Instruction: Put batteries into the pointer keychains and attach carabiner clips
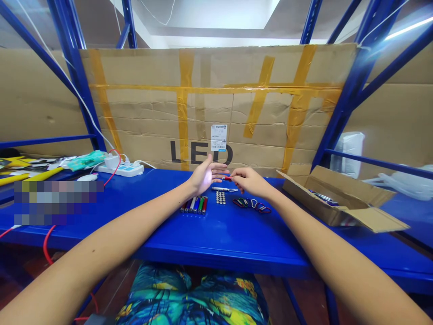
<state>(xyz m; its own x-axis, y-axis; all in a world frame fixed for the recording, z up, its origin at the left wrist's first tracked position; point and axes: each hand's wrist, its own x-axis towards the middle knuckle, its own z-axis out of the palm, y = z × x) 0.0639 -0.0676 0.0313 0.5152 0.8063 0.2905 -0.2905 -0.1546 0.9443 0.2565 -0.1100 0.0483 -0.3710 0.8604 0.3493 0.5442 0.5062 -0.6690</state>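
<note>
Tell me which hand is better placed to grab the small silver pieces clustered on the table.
Left, probably: the left hand is open and empty beside the silver pieces, while the right hand already pinches a small red piece in its fingers.

Warehouse, blue steel racking (352,85), taped cardboard (216,104)

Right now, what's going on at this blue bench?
A seated person has both arms stretched over the blue bench. The right hand pinches a small red tube at its fingertips, and the left hand is open beside it, palm turned toward the tube. On the bench below the hands lie a row of coloured tubes, a cluster of button cells and some carabiner clips. An open cardboard box sits to the right.
</note>
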